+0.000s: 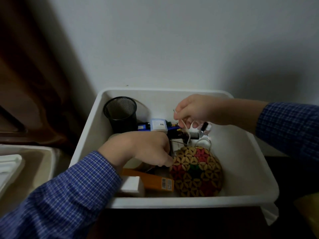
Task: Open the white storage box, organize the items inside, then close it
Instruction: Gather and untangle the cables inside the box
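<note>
Sorting: inside white storage box [255, 163], lid off.
Right hand [198, 109]: I pinch white cord [185, 128].
Left hand [143, 149]: curled, contents hidden.
Risk: cord may snag black comb [186, 135].

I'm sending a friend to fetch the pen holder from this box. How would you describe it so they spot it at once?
Look into the open white storage box against the wall and go to its far left corner. There stands the black mesh cup, upright, just behind the left hand. It is the only round, see-through wire container; the things beside it are flat boxes and a beaded mat.
</note>
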Available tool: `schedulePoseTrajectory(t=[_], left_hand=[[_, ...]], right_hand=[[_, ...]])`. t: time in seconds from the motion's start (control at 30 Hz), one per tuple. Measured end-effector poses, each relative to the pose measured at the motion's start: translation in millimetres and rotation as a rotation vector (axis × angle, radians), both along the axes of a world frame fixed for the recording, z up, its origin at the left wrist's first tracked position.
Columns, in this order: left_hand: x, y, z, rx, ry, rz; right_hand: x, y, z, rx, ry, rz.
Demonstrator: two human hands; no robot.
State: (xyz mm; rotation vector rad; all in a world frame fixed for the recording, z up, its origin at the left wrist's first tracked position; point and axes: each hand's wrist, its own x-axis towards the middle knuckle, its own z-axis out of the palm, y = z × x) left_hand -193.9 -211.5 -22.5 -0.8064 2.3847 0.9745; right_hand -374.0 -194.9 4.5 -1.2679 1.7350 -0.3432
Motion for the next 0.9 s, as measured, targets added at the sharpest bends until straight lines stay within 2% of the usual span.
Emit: schedulePoseTrajectory(t=[0.17,0.47,0.63,0.73,0.83,0.9], left_hand=[[3.9,2.9,15.7,-0.009,-0.058,-0.011],[19.9,11.2,59.4,-0.032,-0.045,0.092],[30.2,15.6,75.2,-0.215,-0.048,0.179],[34.3,22.2,78.7,-0.326,0.184,0.365],[35.6,39.5,85.2,-0.138,0.501,0.56],[34.9,49.0,92.1,-0.168,0.686,0.581]], right_hand=[[1.3,11.0,39.0,-0.076,-0.016,-0.008],[10.7,37.5,100.2,-0.193,-0.008,0.019],[17.1,58.7,135.3,-0.304,0.001,0.022],[22.7,72.7,162.0,-0.397,-0.051,0.016],[29.3,88.1,191.6,-0.471,-0.101,0.032],[33.2,99.4,210.2,-0.504,-0.148,0.05]])
